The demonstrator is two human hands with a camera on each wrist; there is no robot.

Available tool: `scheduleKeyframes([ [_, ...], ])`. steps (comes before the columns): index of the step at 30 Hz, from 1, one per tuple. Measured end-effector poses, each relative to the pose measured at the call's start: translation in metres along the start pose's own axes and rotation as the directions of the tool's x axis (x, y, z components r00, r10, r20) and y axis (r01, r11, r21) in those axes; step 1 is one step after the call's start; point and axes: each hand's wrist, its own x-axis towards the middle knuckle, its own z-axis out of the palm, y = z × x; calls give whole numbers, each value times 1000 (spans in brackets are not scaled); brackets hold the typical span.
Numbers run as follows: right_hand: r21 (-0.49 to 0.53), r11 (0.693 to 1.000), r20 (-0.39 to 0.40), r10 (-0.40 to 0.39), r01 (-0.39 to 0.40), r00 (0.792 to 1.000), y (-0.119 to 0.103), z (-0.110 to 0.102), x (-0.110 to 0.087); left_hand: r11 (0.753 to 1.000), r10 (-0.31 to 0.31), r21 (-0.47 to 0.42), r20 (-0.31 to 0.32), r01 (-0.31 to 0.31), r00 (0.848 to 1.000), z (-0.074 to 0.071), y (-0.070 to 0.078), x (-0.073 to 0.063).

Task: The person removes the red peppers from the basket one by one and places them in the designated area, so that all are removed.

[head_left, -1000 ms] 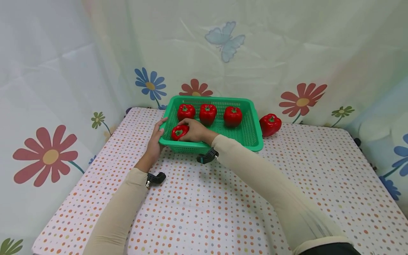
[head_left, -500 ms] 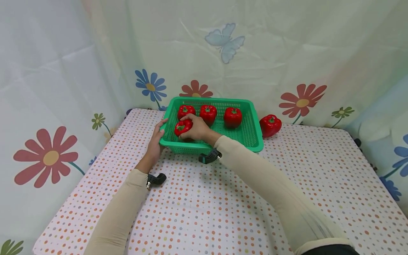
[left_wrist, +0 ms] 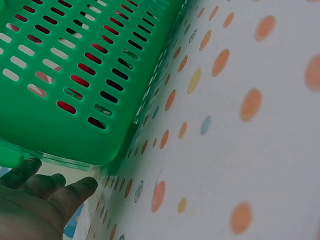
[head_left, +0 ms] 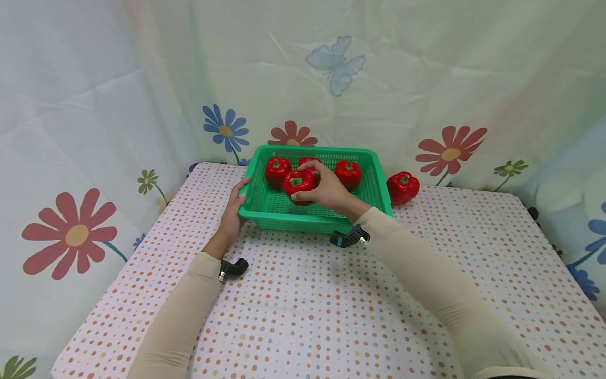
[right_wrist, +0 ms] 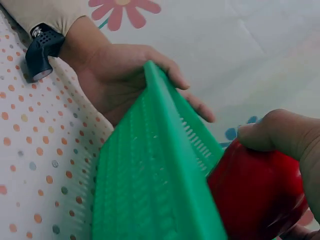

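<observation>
In the head view my right hand (head_left: 326, 187) grips a red bell pepper (head_left: 295, 182) with a green stem, holding it over the middle of a green plastic basket (head_left: 303, 223). The right wrist view shows my thumb (right_wrist: 272, 131) across the top of that pepper, close to the basket's rim. My left hand (head_left: 232, 210) holds the basket's left end, the thumb by the rim and the fingers along the outside. Two more red peppers, one at the back left (head_left: 277, 171) and one at the right (head_left: 348, 175), sit inside. A third (head_left: 310, 160) is mostly hidden behind the held pepper.
Another red bell pepper (head_left: 403, 188) rests on the table just right of the basket. The table (head_left: 284, 316) has a dotted cloth. Behind it hangs a flowered curtain (head_left: 379, 105) close to the basket's back.
The right hand has lifted the pepper from the basket's front left corner and moved it right toward the middle. The left hand stays at the left rim.
</observation>
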Motion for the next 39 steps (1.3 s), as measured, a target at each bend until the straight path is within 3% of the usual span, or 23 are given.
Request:
scheduleKeyframes([
  [10, 40, 999, -142, 19, -14, 990, 9, -60, -46, 1000, 23, 2, 13, -23, 1000, 0, -1, -2],
  [22, 15, 994, -249, 111, -111, 962, 27, -121, -89, 1000, 5, 7, -5, -5, 1000, 3, 2, -3],
  [33, 65, 994, -344, 101, -84, 933, 41, -152, -106, 1000, 10, 30, 1, -10, 1000, 2, 1, -5],
  [39, 89, 992, -403, 122, -94, 907, 53, -169, -109, 999, 7, 35, 6, -8, 1000, 3, 0, -5],
])
